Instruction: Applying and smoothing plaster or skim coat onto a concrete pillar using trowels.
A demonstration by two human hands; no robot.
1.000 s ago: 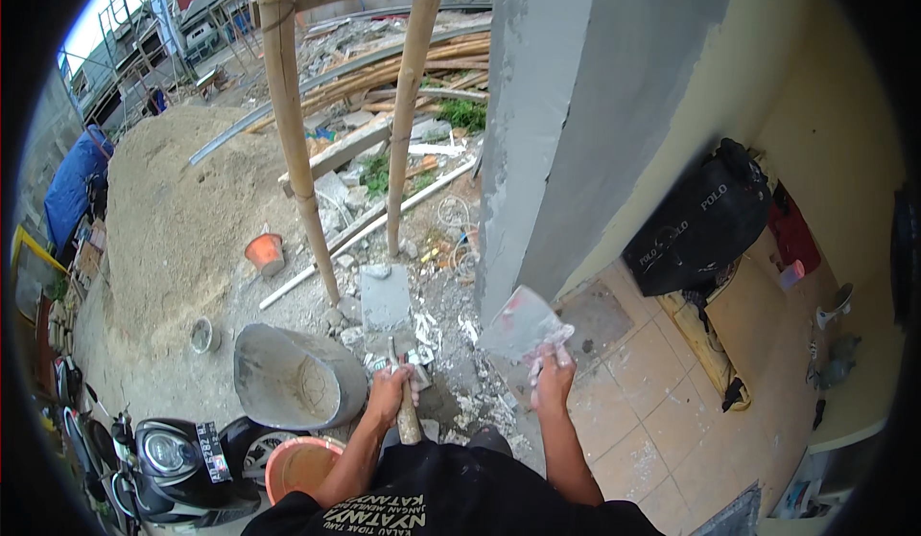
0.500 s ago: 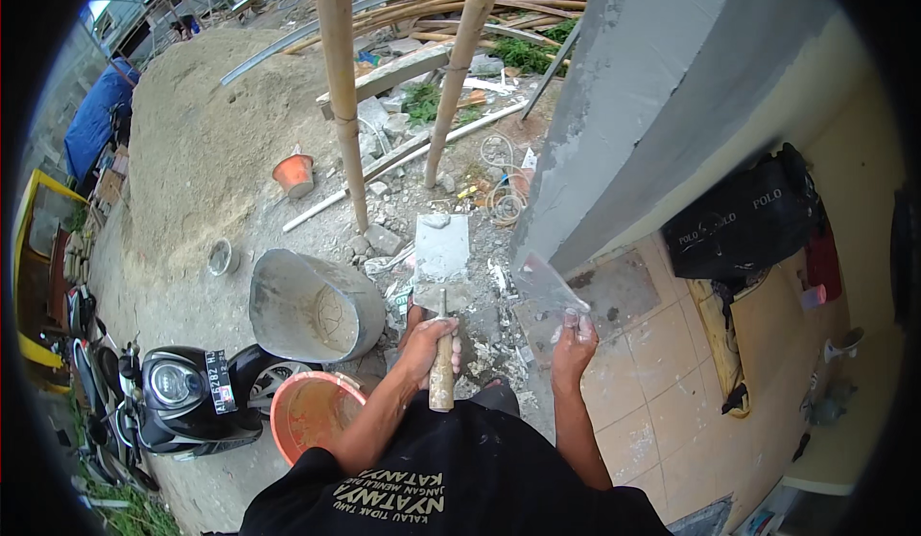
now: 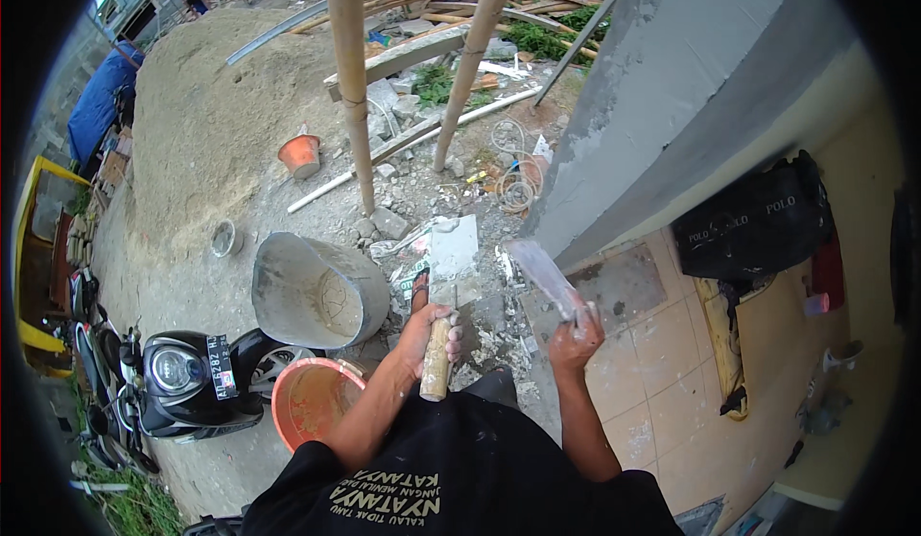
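Note:
My left hand is closed around the thick wooden handle of a trowel. Its flat rectangular blade points away from me and carries whitish-grey residue. To the right, my right hand grips one end of a thin, flat smoothing blade, which slants up and left toward the trowel without touching it. Pale material coats my right fingers. A grey plastered column rises beyond the smoothing blade. Below the trowel, a sandalled foot shows in part.
Left of my arm stand a large grey tub and an orange bucket, with a parked motorcycle beyond. Two bamboo poles rise ahead near rubble and a sand heap. A black covered item lies on the tiled floor.
The smoothing blade has turned in my right hand's grip and now shows as a narrower strip slanting up-left. The trowel has tilted slightly, its handle end shifting left. Both hands keep their hold.

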